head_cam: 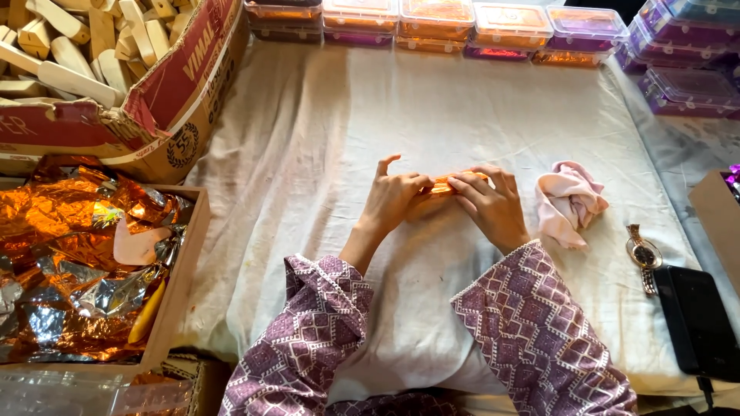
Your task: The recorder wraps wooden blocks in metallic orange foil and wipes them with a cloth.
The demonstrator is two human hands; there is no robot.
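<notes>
Cream cloth, creased and a little stained, covers the worktop (324,154), and near its middle both hands meet over a small orange foil-wrapped piece (445,185) lying on the cloth. Left hand (393,202) presses its thumb and curled fingers (420,182) against the left end of the piece, the index finger lifted free and pointing up; right hand (493,204) lays its fingers (470,183) flat and close together along the top and right end, so both hands are closed on the piece rather than spread. Only a strip of shiny orange shows between them. It looks light and narrow, probably stiff inside if it is one of the wooden blocks, while the foil skin would be thin, slippery and easy to crease or tear, so the ends, where the fingers already sit, seem the safest hold. Just right of the right hand lies a crumpled pink cloth (569,202), and further right a wristwatch (643,256) beside a black phone (697,320). Purple patterned sleeves (324,331) cover both forearms. On the left a wooden tray (181,285) holds loose orange and silver foil (69,254), behind it a cardboard box (166,100) of pale wooden blocks (69,46). Clear lidded plastic boxes (509,27) line the far edge.
</notes>
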